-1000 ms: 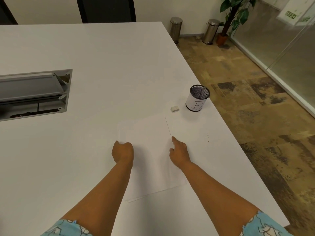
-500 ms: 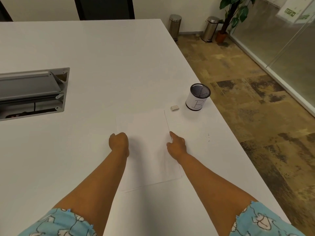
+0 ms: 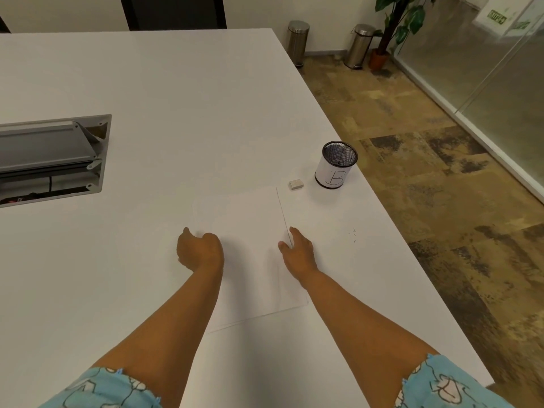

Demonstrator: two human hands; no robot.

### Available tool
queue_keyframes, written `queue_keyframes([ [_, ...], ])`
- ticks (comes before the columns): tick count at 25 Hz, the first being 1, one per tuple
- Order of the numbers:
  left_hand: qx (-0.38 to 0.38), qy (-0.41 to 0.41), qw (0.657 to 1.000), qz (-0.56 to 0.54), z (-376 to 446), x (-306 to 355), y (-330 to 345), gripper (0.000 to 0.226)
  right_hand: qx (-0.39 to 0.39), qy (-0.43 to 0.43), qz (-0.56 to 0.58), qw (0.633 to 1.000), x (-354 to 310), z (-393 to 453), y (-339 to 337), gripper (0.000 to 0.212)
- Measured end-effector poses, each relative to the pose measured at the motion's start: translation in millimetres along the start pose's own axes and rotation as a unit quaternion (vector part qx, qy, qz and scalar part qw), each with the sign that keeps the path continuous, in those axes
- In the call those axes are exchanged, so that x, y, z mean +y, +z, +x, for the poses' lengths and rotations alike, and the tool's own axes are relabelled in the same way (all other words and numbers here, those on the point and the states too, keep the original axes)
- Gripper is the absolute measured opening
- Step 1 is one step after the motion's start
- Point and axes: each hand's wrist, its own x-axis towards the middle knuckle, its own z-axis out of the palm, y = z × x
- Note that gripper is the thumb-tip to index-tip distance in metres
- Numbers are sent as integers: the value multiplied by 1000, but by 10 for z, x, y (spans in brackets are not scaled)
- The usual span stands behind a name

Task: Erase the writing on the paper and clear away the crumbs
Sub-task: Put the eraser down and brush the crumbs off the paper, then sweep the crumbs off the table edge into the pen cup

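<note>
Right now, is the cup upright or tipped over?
Upright. The cup stands on its base on the table, its mesh mouth facing up and the letter B on its side reading straight.

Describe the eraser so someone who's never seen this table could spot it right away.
Start at the right edge of the big white table, where a round mesh cup marked B stands. Just left of the cup, past the far right corner of the paper, lies the eraser: a small pale block, the only loose lump there.
</note>
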Motion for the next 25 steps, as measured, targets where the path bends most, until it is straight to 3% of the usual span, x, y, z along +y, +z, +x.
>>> queue_keyframes([
  [4,1,154,980,130,-241,-69,213,53,-26,-4,19,999,50,14,-147,52],
  [9,-52,268,943,189,-653,-51,579,56,-49,14,68,996,117,159,-491,51],
  [13,-80,310,924,209,-963,-23,966,57,-29,-14,84,996,166,276,-715,41],
  [17,-115,349,908,199,-1262,-11,1357,58,-12,-164,-98,981,433,238,-1036,38],
  [19,-132,364,892,232,-1448,-82,1573,60,20,-195,-133,971,731,238,-1323,38],
  [22,-111,335,876,329,-1743,-251,1850,75,84,-165,-53,981,1061,363,-1755,40],
  [25,-109,321,860,381,-1930,-235,2128,89,68,-153,22,986,1152,587,-1956,40],
])
